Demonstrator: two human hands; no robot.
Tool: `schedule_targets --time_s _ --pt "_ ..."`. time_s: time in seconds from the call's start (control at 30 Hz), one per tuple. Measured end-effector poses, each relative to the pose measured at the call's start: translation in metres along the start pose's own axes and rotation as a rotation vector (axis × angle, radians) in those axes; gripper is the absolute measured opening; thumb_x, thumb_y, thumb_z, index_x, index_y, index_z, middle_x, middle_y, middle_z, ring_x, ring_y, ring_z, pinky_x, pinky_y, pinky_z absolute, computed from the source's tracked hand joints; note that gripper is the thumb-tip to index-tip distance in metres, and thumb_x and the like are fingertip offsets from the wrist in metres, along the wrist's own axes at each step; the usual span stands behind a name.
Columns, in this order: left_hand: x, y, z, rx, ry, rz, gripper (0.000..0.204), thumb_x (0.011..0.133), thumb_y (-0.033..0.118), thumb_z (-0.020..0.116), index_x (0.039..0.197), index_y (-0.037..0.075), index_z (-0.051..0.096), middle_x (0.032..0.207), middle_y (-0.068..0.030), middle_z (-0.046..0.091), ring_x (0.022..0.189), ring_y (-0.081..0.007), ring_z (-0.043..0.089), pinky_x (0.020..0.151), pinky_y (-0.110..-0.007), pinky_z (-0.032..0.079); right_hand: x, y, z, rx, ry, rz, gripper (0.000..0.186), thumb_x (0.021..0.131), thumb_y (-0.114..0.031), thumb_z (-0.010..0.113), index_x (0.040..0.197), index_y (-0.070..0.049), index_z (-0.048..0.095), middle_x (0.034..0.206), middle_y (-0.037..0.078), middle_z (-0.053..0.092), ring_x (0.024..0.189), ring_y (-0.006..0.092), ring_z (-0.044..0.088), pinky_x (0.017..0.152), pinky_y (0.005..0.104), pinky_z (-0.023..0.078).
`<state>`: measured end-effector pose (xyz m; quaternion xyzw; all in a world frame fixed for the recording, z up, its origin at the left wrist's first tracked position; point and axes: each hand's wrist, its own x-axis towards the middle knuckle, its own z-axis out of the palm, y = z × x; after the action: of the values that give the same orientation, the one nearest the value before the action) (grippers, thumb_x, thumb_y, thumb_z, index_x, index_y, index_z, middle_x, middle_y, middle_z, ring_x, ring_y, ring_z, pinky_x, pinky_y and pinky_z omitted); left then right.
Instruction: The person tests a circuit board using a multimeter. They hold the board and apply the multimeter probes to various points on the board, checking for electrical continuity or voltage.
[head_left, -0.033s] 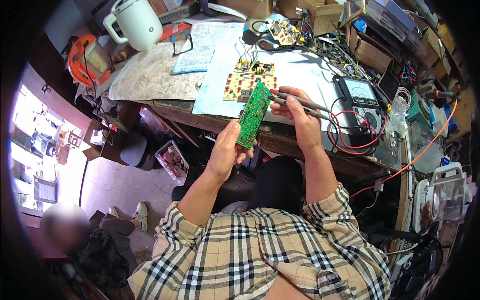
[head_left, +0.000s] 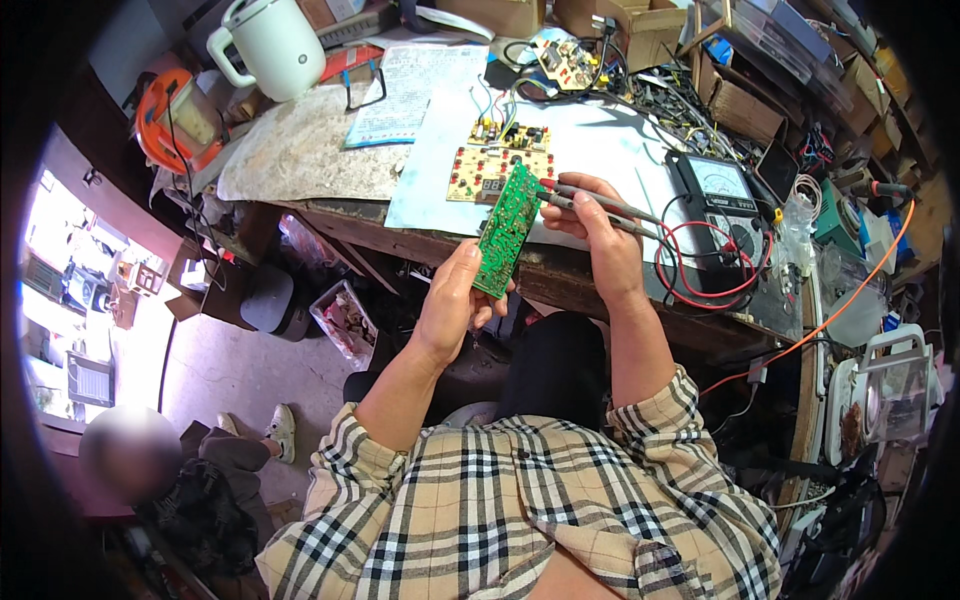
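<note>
Green board (head_left: 508, 235) is held up, tilted, at the near edge of the surface (head_left: 575, 268), its lower end in the left hand (head_left: 450, 302), whose fingers close around it, thumb on the face. Right hand (head_left: 605, 228) has its fingers pinched on two probes (head_left: 622, 217), tips at the upper right edge; whether they touch it, I cannot tell. Red and black leads (head_left: 692, 293) curl from the probes by the meter (head_left: 722, 180). Beyond, a cream board (head_left: 466, 188) lies on a pale sheet (head_left: 418, 200); a white jug (head_left: 275, 52) stands far left
</note>
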<state>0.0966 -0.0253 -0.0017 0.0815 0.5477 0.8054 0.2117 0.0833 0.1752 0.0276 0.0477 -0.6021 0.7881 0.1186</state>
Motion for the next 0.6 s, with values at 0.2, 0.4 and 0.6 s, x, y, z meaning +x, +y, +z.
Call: schedule_targets --time_s 0.2,0.4,0.6 --pt "-0.0003 0.0006 0.0005 -0.009 -0.003 -0.002 0.038 0.107 0.032 0.030 0.121 0.003 0.049 0.088 -0.0130 0.063 0.063 -0.0142 0.059 0.046 -0.022 0.039 -0.0005 0.0002 -0.0015 0.010 -0.005 0.019 0.028 0.101 -0.012 0.047 0.123 0.005 0.054 0.111 0.016 0.066 0.087 0.0192 0.070 0.080 0.0309 0.059" --pt "-0.0002 -0.0003 0.0008 -0.010 0.005 -0.006 0.038 0.107 0.032 0.030 0.123 0.002 0.049 0.088 -0.0131 0.063 0.063 -0.0142 0.059 0.046 -0.023 0.039 -0.0011 -0.0003 -0.0018 0.024 -0.013 0.029 0.027 0.101 -0.012 0.047 0.122 0.004 0.054 0.109 0.014 0.066 0.086 0.0184 0.070 0.079 0.0311 0.059" --pt "-0.0008 0.0022 0.0023 -0.002 0.002 -0.006 0.038 0.107 0.032 0.030 0.122 0.003 0.049 0.087 -0.0126 0.063 0.063 -0.0142 0.059 0.046 -0.023 0.039 -0.0014 0.0004 -0.0013 0.027 -0.022 0.014 0.026 0.101 -0.012 0.049 0.120 0.004 0.055 0.106 0.014 0.067 0.085 0.0177 0.069 0.079 0.0311 0.059"
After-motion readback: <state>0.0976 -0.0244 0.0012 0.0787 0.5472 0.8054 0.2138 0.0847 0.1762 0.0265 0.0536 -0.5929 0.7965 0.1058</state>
